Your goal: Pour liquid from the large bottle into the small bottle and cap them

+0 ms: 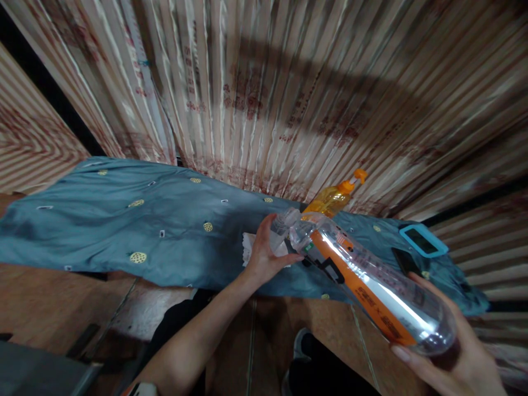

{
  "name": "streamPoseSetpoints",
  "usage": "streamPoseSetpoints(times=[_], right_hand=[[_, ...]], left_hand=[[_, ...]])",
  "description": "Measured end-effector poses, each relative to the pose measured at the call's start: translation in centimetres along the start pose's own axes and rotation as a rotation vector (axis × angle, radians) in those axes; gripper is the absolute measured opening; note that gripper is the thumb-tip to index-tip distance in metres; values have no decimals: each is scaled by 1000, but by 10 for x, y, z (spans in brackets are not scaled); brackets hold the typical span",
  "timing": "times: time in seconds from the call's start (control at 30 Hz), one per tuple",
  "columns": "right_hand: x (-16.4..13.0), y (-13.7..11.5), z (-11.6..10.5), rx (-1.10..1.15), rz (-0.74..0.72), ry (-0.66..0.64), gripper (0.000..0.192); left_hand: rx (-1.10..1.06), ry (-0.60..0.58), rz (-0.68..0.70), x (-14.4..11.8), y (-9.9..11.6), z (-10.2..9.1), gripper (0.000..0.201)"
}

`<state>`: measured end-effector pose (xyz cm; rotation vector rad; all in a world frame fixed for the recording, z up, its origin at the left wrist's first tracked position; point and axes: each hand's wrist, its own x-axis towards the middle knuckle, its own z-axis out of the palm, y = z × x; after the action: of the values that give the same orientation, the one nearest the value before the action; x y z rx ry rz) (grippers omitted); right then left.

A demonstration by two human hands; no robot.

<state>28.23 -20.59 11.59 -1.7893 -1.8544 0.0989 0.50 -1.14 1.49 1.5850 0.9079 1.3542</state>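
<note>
Clear bottle (371, 280): one; two hands grip it.

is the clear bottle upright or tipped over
Tipped: the clear bottle lies nearly on its side, base cupped by the right hand, neck gripped by the left hand.
</note>
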Motion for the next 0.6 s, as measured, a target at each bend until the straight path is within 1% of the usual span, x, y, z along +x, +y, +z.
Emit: streamPoseSetpoints(times=[0.03, 0.17, 0.3, 0.43, 0.53, 0.6], right_hand=[[0, 1, 0, -13, -8, -2, 85], [4, -9, 6, -7, 11, 122, 82], [5, -22, 11, 29, 3, 124, 81], [4, -27, 9, 74, 48, 172, 81], [5, -24, 5, 47, 13, 108, 83], [6, -21, 3, 29, -24, 90, 83]], left_hand=[[-1, 2, 0, 0, 0, 0, 111], [-6, 0, 5, -1, 1, 0, 109], [-7, 6, 35, -1, -2, -1, 105], [3, 10, 29, 0, -5, -1, 107], [1, 1, 19, 0, -5, -2, 105], [1, -4, 13, 0, -3, -2, 105]])
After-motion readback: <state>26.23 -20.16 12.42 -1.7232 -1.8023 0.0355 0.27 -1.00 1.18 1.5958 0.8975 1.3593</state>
